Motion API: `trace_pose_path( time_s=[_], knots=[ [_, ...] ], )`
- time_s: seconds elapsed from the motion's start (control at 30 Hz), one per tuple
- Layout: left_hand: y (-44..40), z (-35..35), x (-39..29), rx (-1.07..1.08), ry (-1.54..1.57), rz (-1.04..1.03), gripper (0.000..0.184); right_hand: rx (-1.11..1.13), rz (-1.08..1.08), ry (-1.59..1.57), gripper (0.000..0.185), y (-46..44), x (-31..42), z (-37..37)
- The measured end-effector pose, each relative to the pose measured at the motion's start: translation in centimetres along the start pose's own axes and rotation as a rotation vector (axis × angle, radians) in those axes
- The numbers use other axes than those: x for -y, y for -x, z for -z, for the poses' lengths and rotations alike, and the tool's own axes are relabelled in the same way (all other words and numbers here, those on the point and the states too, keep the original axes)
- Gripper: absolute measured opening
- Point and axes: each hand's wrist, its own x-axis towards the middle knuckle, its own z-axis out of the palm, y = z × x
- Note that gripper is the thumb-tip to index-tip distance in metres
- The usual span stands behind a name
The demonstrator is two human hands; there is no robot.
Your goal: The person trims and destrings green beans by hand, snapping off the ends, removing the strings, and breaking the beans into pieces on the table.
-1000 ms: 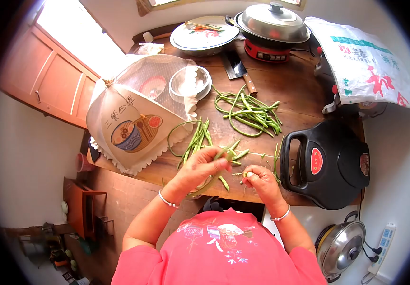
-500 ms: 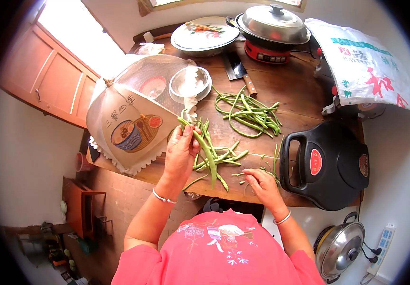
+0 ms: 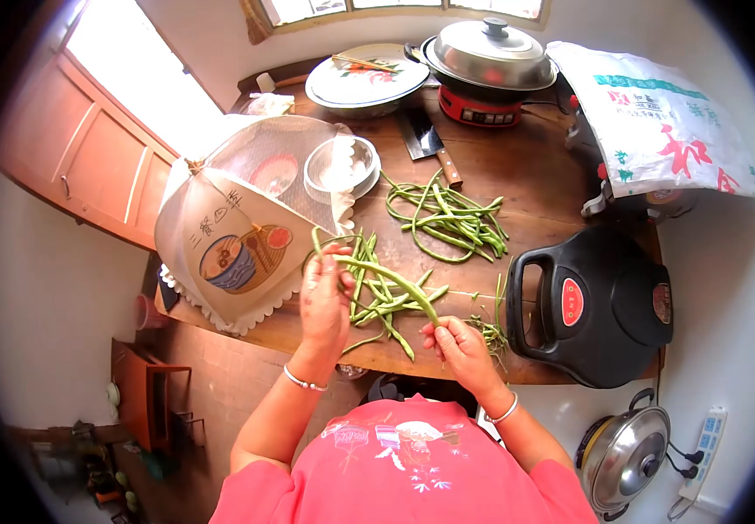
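Note:
A long green bean [image 3: 395,278] stretches between my two hands above the wooden table. My left hand [image 3: 323,297] is closed around its upper left part, and the curled tip sticks up past the fingers. At the other end, my right hand [image 3: 460,343] pinches the bean between thumb and fingers. Beneath the held bean lies a loose pile of green beans [image 3: 384,306]. Farther back, a bigger heap of long beans [image 3: 447,217] rests on the table. Small bean trimmings [image 3: 489,334] are scattered just beyond my right hand.
A cleaver [image 3: 430,144] lies behind the heap. The mesh food cover [image 3: 246,236] stands at left, near a clear bowl [image 3: 341,166]. A black electric griddle [image 3: 600,306] occupies the right side. At the back are a lidded pan [image 3: 489,57] and an enamel basin [image 3: 367,77].
My right hand has risen from the trimmings and closed on the bean's lower end. The bean has swung from hanging down to slanting rightward. The view has shifted slightly.

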Motion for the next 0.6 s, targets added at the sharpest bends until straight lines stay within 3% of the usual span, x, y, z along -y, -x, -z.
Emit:
trace_pose_path(
  time_s=[0.1, 0.17, 0.23, 0.3, 0.37, 0.43, 0.47, 0.53, 0.57, 0.6],
  knots=[
    [-0.8, 2.0, -0.5, -0.147, 0.0, -0.088, 0.023, -0.071, 0.124, 0.248, 0.018, 0.2, 0.6, 1.0],
    [-0.7, 2.4, -1.0, -0.152, -0.029, -0.159, 0.021, -0.136, 0.334, 0.596, 0.009, 0.2, 0.6, 1.5],
    [0.5, 1.1, -2.9, 0.125, -0.508, -0.19, 0.016, -0.123, 0.412, 0.744, 0.006, 0.3, 1.7, 1.6],
    [1.2, 0.2, -2.6, 0.255, -0.601, -0.166, 0.015, -0.111, 0.49, 0.895, 0.01, 0.1, 2.2, 1.5],
    [1.6, 0.3, -1.5, 0.688, -0.993, -0.467, 0.019, -0.095, 0.667, 0.974, 0.018, -0.2, 2.4, 1.2],
    [2.7, -0.8, -2.0, 0.873, -1.077, -0.28, 0.023, -0.105, 0.69, 1.009, 0.019, -0.6, 2.4, 1.2],
    [3.0, -0.9, -1.5, 0.897, -1.102, -0.347, 0.019, -0.158, 0.705, 1.025, 0.019, -0.8, 2.5, 1.2],
    [3.5, -1.2, -0.9, 0.908, -1.117, -0.287, 0.018, -0.215, 0.717, 1.04, 0.019, -1.0, 2.2, 1.0],
    [3.6, -1.3, -0.7, 0.912, -1.132, -0.228, 0.017, -0.27, 0.68, 0.95, 0.015, -1.2, 1.8, 0.8],
    [3.7, -1.5, -0.5, 0.908, -1.165, -0.297, 0.016, -0.323, 0.643, 0.859, 0.011, -1.4, 1.5, 0.7]
  ],
)
